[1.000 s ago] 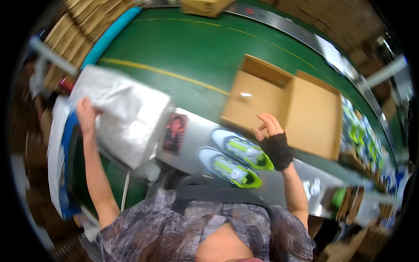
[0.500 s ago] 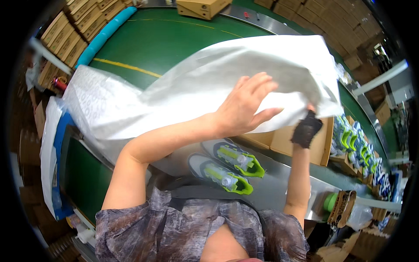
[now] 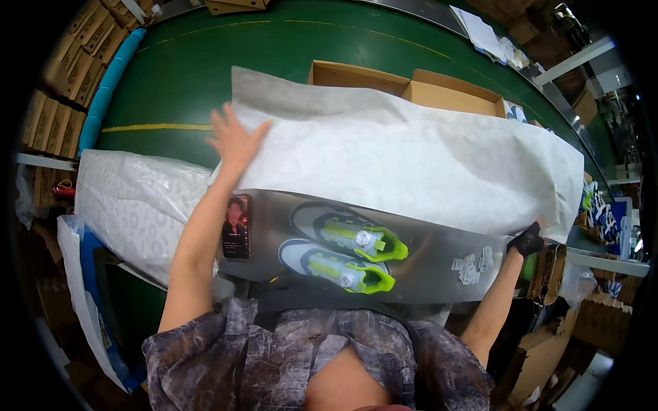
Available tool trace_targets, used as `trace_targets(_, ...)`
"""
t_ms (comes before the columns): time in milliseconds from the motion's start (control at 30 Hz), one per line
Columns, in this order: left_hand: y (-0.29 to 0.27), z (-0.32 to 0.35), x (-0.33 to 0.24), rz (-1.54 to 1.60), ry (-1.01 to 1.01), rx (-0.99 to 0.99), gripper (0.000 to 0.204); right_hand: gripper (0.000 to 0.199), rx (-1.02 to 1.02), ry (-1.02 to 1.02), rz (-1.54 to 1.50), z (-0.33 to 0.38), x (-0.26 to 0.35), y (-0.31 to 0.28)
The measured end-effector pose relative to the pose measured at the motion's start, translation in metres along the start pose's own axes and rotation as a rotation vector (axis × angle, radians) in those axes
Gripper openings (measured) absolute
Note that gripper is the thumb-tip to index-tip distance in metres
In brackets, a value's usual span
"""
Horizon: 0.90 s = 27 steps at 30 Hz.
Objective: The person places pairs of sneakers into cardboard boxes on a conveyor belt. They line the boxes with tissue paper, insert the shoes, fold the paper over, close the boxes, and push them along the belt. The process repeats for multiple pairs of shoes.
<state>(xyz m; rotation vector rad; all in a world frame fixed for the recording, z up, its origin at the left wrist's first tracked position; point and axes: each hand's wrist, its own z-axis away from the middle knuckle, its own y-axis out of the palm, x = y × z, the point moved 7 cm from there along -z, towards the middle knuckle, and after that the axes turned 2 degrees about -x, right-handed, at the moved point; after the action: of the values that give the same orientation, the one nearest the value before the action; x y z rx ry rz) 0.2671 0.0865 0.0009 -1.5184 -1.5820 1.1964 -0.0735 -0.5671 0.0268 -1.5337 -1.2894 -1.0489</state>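
A large sheet of white tissue paper (image 3: 404,151) with a faint pattern stretches across the work surface in front of me. My left hand (image 3: 236,142), bare with fingers spread, lies at the sheet's left end. At the near right corner, my right hand (image 3: 528,240), in a black fingerless glove, pinches the paper's edge. A pair of grey and white sneakers with lime-green collars, the far shoe (image 3: 349,233) and the near shoe (image 3: 336,267), rests on the metal counter (image 3: 425,274) closer to me. Clear plastic pieces sit inside both shoes.
Behind the sheet stands an open cardboard shoebox (image 3: 456,96), partly covered. A phone (image 3: 237,226) lies left of the shoes, small clear plastic parts (image 3: 473,266) to their right. A stack of patterned paper (image 3: 137,205) is at left; a green conveyor belt (image 3: 288,51) runs beyond.
The sheet has come down from a raised, billowing position and now lies flatter, over part of the shoebox. My left hand moved left; my right hand moved right and nearer with the paper's corner.
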Motion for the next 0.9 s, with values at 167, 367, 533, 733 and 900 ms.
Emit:
trace_targets(167,0.084,0.016,0.059,1.131,-0.516,0.827,0.066,0.079,-0.260,-0.973,1.032,0.063,0.089,0.011)
trace_targets(367,0.100,0.009,0.062,0.827,-0.313,0.723,0.031,0.044,0.810,-1.084,1.058,0.137,0.072,0.088)
trace_targets(533,0.117,0.000,0.083,1.055,-0.246,0.676,0.021,0.040,0.665,-1.198,0.606,0.189,0.107,0.065)
trace_targets(733,0.131,0.055,0.023,0.830,-0.275,0.787,0.036,0.006,1.478,-1.509,0.138,0.412,0.084,-0.028)
trace_targets(900,0.138,0.063,0.012,0.950,-0.252,0.533,0.026,0.007,1.696,-1.363,0.259,0.404,0.132,0.005)
